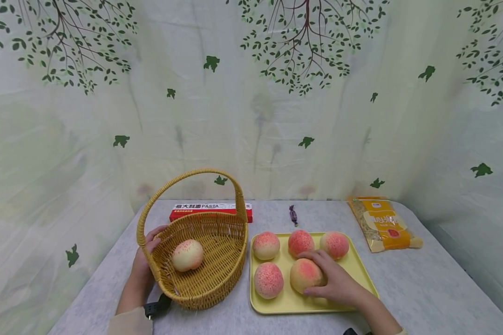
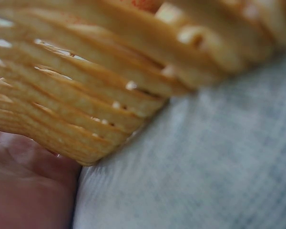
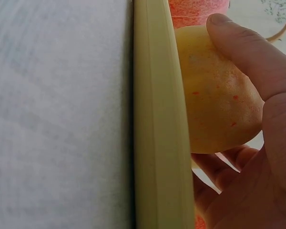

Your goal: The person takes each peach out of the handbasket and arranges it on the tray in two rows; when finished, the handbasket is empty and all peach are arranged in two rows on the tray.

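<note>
A wicker basket (image 1: pixel 218 279) with a tall arched handle leans toward the viewer on the left part of the table. One pale peach (image 1: pixel 187 255) with red speckles lies inside it. At the basket's left side my left hand (image 1: pixel 144 256) holds the rim, fingers over the edge; in the left wrist view the palm (image 2: pixel 28 186) is against the weave. My right hand (image 1: pixel 333 281) grips a yellow-orange peach (image 1: pixel 305 275) at the front of the yellow tray (image 1: pixel 293 306), thumb on the near side. Several pink peaches (image 1: pixel 268 280) sit around it on the tray.
Behind the basket lies a red and white pasta box (image 1: pixel 211 211). A small purple wrapped candy (image 1: pixel 293 216) is beyond the tray. An orange and clear food bag (image 1: pixel 385 224) lies at the back right. A leaf-printed curtain (image 1: pixel 260 116) hangs behind the table.
</note>
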The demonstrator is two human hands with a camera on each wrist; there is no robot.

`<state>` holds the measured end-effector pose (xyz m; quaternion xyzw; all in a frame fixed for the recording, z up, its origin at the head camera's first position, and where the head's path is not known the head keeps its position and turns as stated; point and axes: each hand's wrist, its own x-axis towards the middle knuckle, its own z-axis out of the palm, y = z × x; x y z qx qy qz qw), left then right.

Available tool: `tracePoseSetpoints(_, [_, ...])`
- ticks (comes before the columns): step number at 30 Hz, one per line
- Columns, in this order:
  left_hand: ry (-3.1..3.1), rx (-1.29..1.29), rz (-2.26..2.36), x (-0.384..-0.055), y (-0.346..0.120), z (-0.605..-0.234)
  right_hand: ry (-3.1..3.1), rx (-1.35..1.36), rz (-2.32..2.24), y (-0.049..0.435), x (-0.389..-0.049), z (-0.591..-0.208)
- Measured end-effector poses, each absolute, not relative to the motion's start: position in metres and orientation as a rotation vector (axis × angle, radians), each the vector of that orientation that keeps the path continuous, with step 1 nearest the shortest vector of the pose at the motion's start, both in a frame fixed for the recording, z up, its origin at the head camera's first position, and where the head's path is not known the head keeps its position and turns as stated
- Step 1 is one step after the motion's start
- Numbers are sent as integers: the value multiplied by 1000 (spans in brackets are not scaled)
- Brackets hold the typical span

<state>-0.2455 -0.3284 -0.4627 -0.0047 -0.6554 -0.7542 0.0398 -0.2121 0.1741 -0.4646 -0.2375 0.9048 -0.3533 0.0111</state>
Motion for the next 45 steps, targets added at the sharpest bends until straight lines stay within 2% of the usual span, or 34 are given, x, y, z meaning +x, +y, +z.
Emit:
tracePoseSetpoints(25, [-1989, -27, -2349, -243, -328, -459, 2834, -802, -1287, 170, -211, -460])
tracePoseSetpoints(30, [-2006, -21, -2337, -242, -327, -458, 2847, -882, -1298, 168, -214, -459])
tracePoseSetpoints(45, [-2010, 10, -2326, -249, -331, -468, 2829, -955, -1298, 159, -217, -443])
